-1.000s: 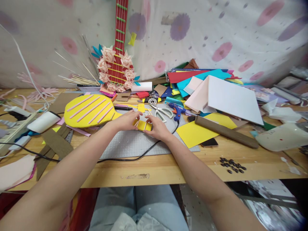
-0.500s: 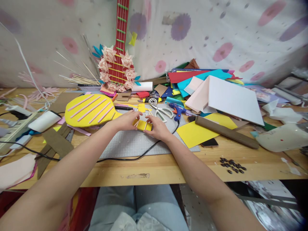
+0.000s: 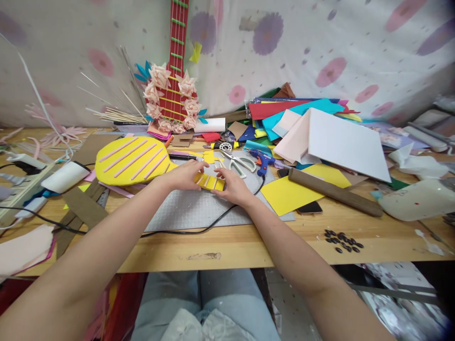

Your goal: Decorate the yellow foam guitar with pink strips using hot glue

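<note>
A yellow toy guitar (image 3: 133, 163) with pink strips across its body lies on the table, its neck reaching right over the grey cutting mat (image 3: 181, 210). My left hand (image 3: 186, 175) is curled over the neck, thumb and fingers on its two sides. At the far end of the neck, my right hand (image 3: 232, 185) has thumb and fingers closed around the edges. Several thin pale strips (image 3: 207, 181) cross the short yellow stretch between my hands. Part of the neck is hidden under my left hand.
Scissors (image 3: 239, 163) and a blue glue gun (image 3: 262, 162) lie just behind my right hand, its black cord (image 3: 213, 228) crossing the mat. A red flower-trimmed guitar (image 3: 173, 102) leans on the wall. Coloured sheets (image 3: 284, 192) and black oval pieces (image 3: 343, 240) are to the right.
My left hand has shifted slightly left along the neck, baring more of the cross strips. My right hand stays at the neck's end. The view has tilted slightly.
</note>
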Demonstrator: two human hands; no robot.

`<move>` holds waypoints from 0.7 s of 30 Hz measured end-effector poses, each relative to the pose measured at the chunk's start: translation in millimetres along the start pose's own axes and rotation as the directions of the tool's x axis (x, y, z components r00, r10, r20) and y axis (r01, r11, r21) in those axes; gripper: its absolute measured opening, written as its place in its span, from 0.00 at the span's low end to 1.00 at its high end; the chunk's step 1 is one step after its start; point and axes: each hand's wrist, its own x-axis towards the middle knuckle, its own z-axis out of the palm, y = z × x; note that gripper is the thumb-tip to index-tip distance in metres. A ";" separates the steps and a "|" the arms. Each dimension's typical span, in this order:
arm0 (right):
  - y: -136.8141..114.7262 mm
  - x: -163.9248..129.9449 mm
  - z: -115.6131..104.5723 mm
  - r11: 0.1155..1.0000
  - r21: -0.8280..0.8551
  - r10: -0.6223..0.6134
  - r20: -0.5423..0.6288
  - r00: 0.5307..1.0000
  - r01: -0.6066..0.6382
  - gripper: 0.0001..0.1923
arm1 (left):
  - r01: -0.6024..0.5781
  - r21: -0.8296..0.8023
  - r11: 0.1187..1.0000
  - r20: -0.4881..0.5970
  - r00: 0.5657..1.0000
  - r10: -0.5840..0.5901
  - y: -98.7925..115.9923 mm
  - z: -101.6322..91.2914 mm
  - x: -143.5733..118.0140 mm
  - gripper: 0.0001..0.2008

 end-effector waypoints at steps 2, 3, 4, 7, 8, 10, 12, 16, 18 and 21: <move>0.2 -0.3 -0.7 1.000 -0.003 -0.006 0.015 1.000 0.006 0.32 | 0.005 0.007 1.000 0.006 1.000 -0.005 0.1 -1.9 -2.0 0.36; 0.5 -0.4 -0.9 1.000 -0.006 -0.010 0.023 1.000 0.010 0.32 | 0.008 0.012 1.000 0.010 1.000 -0.008 0.1 -2.7 -3.1 0.36; 0.8 -0.5 -0.8 1.000 -0.010 -0.013 0.030 0.999 0.013 0.33 | 0.010 0.018 1.000 0.013 1.000 -0.010 -0.1 -3.3 -4.1 0.36; 1.8 -0.5 -0.2 1.000 -0.018 -0.007 0.037 0.999 0.007 0.33 | 0.010 0.036 0.999 0.013 1.000 -0.010 -1.6 -3.0 -6.2 0.35; 2.0 -0.4 0.0 1.000 -0.017 -0.002 0.037 0.999 0.003 0.33 | 0.008 0.041 0.999 0.010 1.000 -0.008 -2.3 -2.4 -6.5 0.35; 2.4 -0.2 0.3 1.000 -0.012 0.003 0.037 0.999 -0.003 0.32 | -0.002 0.054 0.999 0.000 1.000 0.002 -2.8 -0.8 -6.4 0.35; 2.7 0.1 0.6 1.000 -0.004 0.005 0.040 0.999 -0.005 0.32 | -0.013 0.070 0.997 -0.021 1.000 0.014 -1.1 1.2 -6.1 0.35; 2.8 0.0 2.4 1.000 0.009 0.009 0.043 0.999 -0.009 0.33 | -0.051 0.083 0.995 -0.122 0.991 0.061 12.3 9.6 -8.7 0.31; 1.9 -0.4 2.3 1.000 0.012 0.004 0.037 0.999 -0.004 0.33 | -0.051 0.073 0.996 -0.224 0.972 0.067 22.0 19.2 -13.4 0.27; 1.3 -0.7 -3.6 0.999 0.040 -0.033 0.033 0.999 0.032 0.34 | 0.043 0.022 0.999 -0.451 0.892 -0.029 33.5 40.0 -22.9 0.20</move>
